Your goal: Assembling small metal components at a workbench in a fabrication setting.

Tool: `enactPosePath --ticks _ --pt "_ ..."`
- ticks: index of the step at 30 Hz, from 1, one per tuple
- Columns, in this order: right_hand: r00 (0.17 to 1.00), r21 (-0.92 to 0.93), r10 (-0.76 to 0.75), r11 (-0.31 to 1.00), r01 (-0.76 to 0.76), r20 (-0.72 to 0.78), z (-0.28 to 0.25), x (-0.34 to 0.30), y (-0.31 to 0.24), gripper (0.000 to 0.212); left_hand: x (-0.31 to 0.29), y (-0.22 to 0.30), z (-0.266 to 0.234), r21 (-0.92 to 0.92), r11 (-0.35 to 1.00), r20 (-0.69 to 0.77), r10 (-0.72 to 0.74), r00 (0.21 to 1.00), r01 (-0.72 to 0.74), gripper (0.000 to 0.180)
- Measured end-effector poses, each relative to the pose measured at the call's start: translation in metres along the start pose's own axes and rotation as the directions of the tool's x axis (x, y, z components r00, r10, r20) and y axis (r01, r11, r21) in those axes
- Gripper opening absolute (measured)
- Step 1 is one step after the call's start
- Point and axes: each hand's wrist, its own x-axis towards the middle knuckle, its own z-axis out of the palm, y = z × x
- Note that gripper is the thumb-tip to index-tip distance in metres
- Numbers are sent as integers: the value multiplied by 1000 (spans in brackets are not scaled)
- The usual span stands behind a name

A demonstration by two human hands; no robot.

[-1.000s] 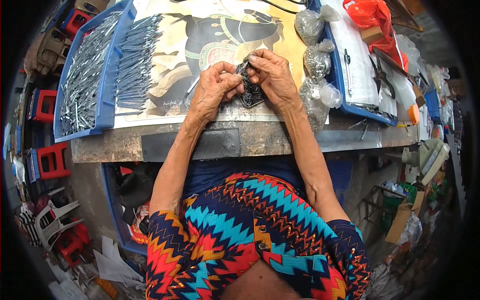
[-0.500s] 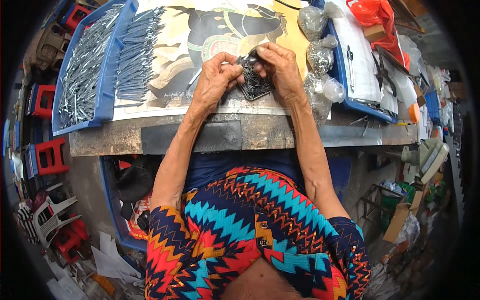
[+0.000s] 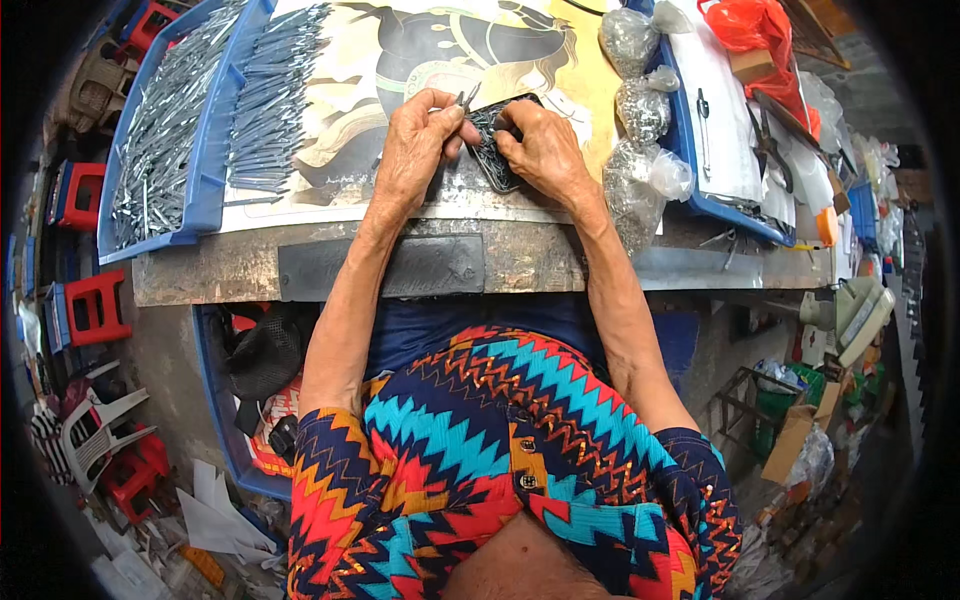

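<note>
My left hand (image 3: 415,145) is pinched around a small pointed metal piece (image 3: 468,97), which sticks up past the thumb and forefinger. To its right, my right hand (image 3: 548,150) reaches into a small dark tray (image 3: 503,188) with its fingers curled down. Small dark metal parts (image 3: 488,158) fill that tray. The right fingertips are among the parts, and whatever they grip is hidden. Under both hands lies a sheet printed with a dark horse (image 3: 430,55).
On the left, a blue bin (image 3: 208,160) holds many slender metal pieces, with a loose pile (image 3: 270,120) beside it. Knotted plastic bags of small parts (image 3: 640,110) line the right, next to another blue tray (image 3: 690,185) with a compass-like tool (image 3: 703,130). The worn table edge (image 3: 540,265) is nearest me.
My hands were close together over the tray. Now the right has dropped into the parts, while the left has drawn slightly left, its metal piece showing.
</note>
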Motion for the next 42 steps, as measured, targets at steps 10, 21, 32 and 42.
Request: enactPosePath --ticks 10,21,32,42 --pt "1000 19 -18 1000 18 -7 0 0 3 17 2 -2 3 43 999 0 29 1000 -29 15" --pt "998 224 -44 974 31 53 -10 0 -13 9 5 -6 8 -233 972 124 45 991 -15 20" --pt "956 842 133 453 -294 262 -14 3 -15 13 3 1 9 -329 943 199 22 980 46 21" --pt "956 974 202 -121 -191 212 -6 8 -7 14 -2 -3 17 -231 971 228 -6 974 60 21"
